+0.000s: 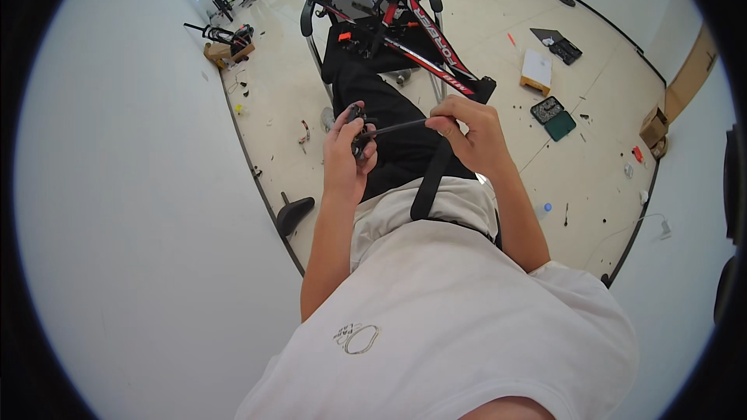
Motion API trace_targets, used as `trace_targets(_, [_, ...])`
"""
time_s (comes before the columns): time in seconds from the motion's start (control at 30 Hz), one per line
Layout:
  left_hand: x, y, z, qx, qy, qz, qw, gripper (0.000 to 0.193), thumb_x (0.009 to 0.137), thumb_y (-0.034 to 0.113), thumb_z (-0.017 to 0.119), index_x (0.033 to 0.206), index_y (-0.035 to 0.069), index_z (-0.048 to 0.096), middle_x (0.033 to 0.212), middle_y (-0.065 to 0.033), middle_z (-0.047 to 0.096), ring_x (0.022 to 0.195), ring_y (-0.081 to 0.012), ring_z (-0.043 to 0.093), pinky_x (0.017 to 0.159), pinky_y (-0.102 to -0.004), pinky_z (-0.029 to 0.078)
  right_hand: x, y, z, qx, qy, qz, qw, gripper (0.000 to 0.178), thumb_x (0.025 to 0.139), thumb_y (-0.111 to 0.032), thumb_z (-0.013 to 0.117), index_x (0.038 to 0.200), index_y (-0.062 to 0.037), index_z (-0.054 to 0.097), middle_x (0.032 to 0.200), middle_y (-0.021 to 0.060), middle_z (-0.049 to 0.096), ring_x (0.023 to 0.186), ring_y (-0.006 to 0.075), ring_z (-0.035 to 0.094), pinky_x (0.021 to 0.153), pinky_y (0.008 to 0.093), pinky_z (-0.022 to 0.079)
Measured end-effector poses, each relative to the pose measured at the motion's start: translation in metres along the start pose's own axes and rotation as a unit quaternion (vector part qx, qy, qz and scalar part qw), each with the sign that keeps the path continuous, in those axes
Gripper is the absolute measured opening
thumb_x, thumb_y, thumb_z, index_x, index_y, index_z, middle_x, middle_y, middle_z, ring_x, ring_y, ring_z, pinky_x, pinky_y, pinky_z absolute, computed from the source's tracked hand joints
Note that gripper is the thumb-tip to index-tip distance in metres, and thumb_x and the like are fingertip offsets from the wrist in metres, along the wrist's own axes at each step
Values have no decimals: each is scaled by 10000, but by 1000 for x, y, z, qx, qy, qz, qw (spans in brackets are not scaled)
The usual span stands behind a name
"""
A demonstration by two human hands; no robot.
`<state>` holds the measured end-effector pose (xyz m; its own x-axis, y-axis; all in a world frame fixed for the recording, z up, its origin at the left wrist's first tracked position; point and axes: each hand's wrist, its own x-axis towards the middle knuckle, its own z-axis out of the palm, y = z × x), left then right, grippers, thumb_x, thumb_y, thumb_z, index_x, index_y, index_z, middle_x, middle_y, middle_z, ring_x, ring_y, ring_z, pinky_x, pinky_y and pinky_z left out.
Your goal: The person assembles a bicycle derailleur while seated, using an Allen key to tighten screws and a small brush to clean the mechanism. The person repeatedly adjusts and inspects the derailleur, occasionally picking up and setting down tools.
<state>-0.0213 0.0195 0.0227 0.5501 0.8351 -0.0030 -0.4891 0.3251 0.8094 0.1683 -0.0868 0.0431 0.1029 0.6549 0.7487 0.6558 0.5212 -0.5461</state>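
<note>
Littered pale floor point(603, 159), white wall point(140, 218) — dark part point(359, 147) in curled left hand point(345, 149), rod point(401, 126) in pinched right hand point(476, 134)

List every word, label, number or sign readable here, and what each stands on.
Lettering is located below, not copied out.
Bike frame: large pale lettering on one tube, white lettering on another.
White shirt: small dark print beside a rounded outline.
White-and-orange box: any print is too small to read.
Dark part in the left hand: no lettering can be made out.

White short-sleeved T-shirt point(467, 303), dark chest print point(356, 339), black trousers point(397, 159).
</note>
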Motion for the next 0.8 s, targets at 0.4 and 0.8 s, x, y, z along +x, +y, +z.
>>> trace_targets(0.4, [-10,-2,22,44,-48,150,987,432,948,109,546,1344,89,374,865,-80,582,663,-124,545,519,-278,447,2,0,11,538,142,263,788,278,906,-86,646,1161,19,611,934,111,677,750,128,639,696,244,528])
trace_targets(0.8, [-8,-18,22,117,-71,151,979,296,1019,238,479,1267,86,421,921,-100,622,795,-130,567,697,-294,519,-2,11,19,539,218,293,759,302,959,-147,584,1195,41,590,943,80,669,881,162,637,852,320,531])
